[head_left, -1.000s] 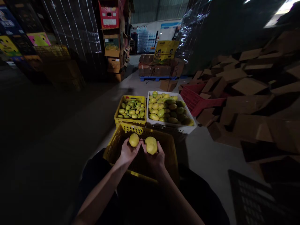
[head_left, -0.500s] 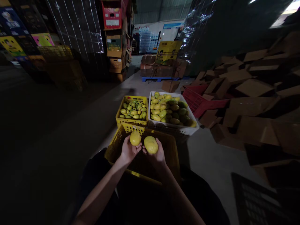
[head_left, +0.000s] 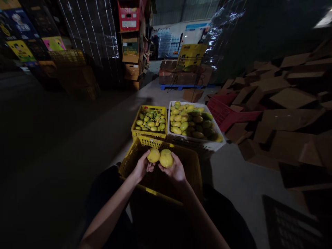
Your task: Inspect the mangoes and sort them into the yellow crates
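Head view, the only one I have. My landmark is the near yellow crate (head_left: 144, 141). Above its inside, I find the left hand (head_left: 141, 167) curled around the smaller yellow fruit (head_left: 153, 155), and the right hand (head_left: 178, 171) around the larger yellow fruit (head_left: 166, 158). Both grips are closed to the width of the fruit; how hard they press, I cannot tell.

Behind the crate, slightly to its left, stands the small yellow crate (head_left: 149, 135) of greenish fruit; behind and to its right, the white crate (head_left: 207, 144) of yellow and green fruit.

I judge a drop into the landmark crate the main risk: rounded skins sit toward the fingers rather than deep in the palms, so a loosened thumb could release one. Knocking the two together is a second; they sit side by side, and I cannot confirm contact. Poor light inside the crate could also cause knuckles to strike its walls.

Pose: I note both forearms (head_left: 114, 204) extended forward over the crate's front rim, converging, wrists turned so that thumbs lie on the outer sides and fingers curl beneath.
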`<state>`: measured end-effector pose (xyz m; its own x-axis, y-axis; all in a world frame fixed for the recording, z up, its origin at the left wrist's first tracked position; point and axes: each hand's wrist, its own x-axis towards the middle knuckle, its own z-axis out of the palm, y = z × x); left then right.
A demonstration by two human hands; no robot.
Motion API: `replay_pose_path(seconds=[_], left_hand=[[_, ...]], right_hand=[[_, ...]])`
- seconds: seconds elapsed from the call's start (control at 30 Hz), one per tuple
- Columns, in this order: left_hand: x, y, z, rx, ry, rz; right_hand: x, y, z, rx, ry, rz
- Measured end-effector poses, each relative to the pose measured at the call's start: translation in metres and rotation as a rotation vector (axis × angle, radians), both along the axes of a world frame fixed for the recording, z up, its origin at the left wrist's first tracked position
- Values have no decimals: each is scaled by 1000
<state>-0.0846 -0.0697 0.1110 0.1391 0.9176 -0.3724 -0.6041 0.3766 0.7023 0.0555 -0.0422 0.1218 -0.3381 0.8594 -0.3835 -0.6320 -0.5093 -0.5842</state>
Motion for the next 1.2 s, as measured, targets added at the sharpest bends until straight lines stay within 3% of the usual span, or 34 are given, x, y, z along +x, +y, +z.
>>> replay_pose_path(seconds=[0.23, 0.47, 0.63, 0.77, 0.9, 1.07, 1.2], left_hand=[[-5, -2, -8, -5, 95, 5], [-5, -2, -10, 65, 340, -3], [-3, 1, -8, 89, 452, -26], [-2, 3, -10, 120, 491, -51], [-3, 1, -16, 231, 551, 41], [-5, -2, -24, 382, 662, 121], [-4, -2, -23, 523, 736, 265]], right_hand=[[-4, -2, -14, -109, 68, 120], [-2, -1, -15, -141, -106, 251], [4, 3, -26, -57, -86, 413], [7, 7, -41, 17, -129, 449], [7, 7, -45, 111, -262, 340], [6, 3, -42, 324, -477, -35], [8, 4, -34, 361, -529, -93]])
